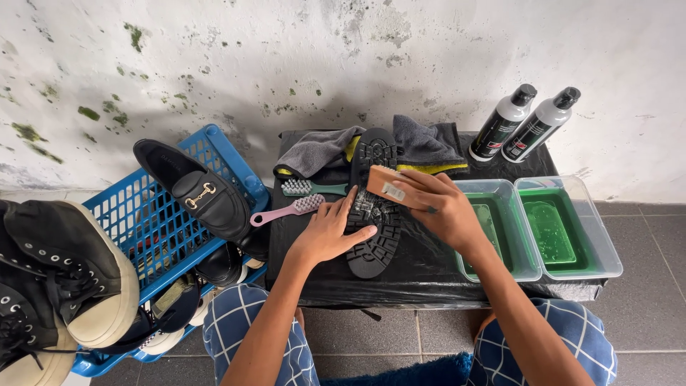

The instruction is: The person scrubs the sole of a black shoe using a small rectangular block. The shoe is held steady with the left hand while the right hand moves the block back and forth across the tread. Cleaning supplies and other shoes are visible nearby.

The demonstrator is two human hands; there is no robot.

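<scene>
Two hands: both of yours are on one shoe, sole up, on the black-covered table (pixel 429 275).
Shoe: the upturned black shoe (pixel 373 204) lies directly under and between your hands; its treaded sole faces you.
Long axis: it runs away from you, heel end near the grey cloths (pixel 400 146), toe end toward your knees.
Left hand: your left hand (pixel 330 232) lies flat on the near half of the sole, fingers spread and pressing down, thumb toward the toe.
Right hand: your right hand (pixel 439 207) is curled around a wooden-backed brush (pixel 389 186), which touches the sole just beyond your left fingertips.
Nearer hand: the right hand carries the tool; the left only steadies.
Left of your left hand: a pink brush (pixel 286 211) and a green brush (pixel 311 188), then a loafer (pixel 196 189) on a blue crate (pixel 153 214).
Right of your right hand: two clear tubs (pixel 539 229) of green liquid; beyond them, two bottles (pixel 525 121).
</scene>
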